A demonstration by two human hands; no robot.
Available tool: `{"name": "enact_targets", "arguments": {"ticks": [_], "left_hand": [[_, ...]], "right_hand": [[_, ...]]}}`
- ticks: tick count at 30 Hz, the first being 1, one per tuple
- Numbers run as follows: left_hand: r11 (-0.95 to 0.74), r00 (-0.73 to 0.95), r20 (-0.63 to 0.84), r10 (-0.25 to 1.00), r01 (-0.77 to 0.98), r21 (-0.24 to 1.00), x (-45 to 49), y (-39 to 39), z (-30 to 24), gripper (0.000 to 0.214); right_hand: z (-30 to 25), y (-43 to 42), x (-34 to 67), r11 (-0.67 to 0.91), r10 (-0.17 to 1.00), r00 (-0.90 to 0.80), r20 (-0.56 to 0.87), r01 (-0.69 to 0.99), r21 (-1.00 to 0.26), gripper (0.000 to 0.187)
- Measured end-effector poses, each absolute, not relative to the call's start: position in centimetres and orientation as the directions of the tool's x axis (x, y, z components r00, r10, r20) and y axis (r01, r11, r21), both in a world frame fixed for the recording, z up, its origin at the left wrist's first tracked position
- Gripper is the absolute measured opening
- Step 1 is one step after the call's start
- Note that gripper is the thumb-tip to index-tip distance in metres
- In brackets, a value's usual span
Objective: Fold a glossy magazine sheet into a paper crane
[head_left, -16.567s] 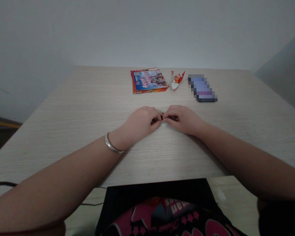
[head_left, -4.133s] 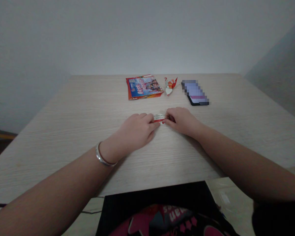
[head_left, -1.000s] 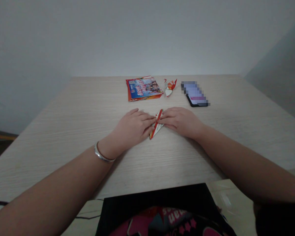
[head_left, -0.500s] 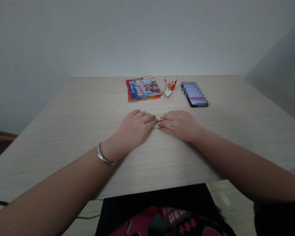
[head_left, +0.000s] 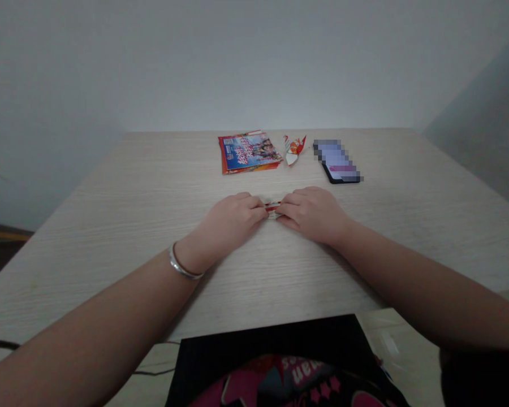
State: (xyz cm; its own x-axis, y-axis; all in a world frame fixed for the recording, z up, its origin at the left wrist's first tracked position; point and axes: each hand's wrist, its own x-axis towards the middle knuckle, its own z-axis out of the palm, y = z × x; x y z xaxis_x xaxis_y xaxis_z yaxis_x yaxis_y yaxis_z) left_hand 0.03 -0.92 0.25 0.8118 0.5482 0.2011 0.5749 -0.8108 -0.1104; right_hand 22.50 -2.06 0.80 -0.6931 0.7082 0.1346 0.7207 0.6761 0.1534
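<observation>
My left hand and my right hand meet at the middle of the wooden table. Both pinch a small folded piece of red and white paper between their fingertips. Only a sliver of the paper shows; the rest is hidden under the fingers. It lies on or just above the tabletop. A silver bangle sits on my left wrist.
Farther back on the table lie a stack of colourful printed sheets, a finished folded paper figure and a phone. A black cable runs off the near left edge. A wall stands behind the table.
A second ago the paper stood tilted as a long narrow strip between flatter fingers. Now it is folded down small, and both hands have curled into a pinch on it.
</observation>
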Motion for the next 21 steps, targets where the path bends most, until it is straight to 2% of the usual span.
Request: {"name": "enact_targets", "arguments": {"ticks": [6,13,18,21], "left_hand": [[-0.812,0.8,0.244,0.548,0.579,-0.072,0.2,-1.0,0.1,0.02],[-0.809,0.783,0.26,0.565,0.588,-0.013,0.5,-1.2,-0.1,0.021],[-0.763,0.733,0.22,0.644,0.637,0.11,0.6,-1.1,-0.2,0.019],[-0.738,0.699,0.237,0.675,0.644,0.203,0.5,-0.9,-0.3,0.016]], "right_hand": [[0.8,-2.0,22.3,0.717,0.675,-0.728,0.118,0.685,0.131,0.034],[0.2,-1.7,22.4,0.64,0.766,-0.615,0.186,0.755,-0.144,0.023],[-0.5,-1.0,22.5,0.611,0.789,-0.579,0.205,0.706,-0.358,0.015],[-0.6,-0.8,22.5,0.586,0.802,-0.569,0.181,0.69,-0.425,0.015]]}}
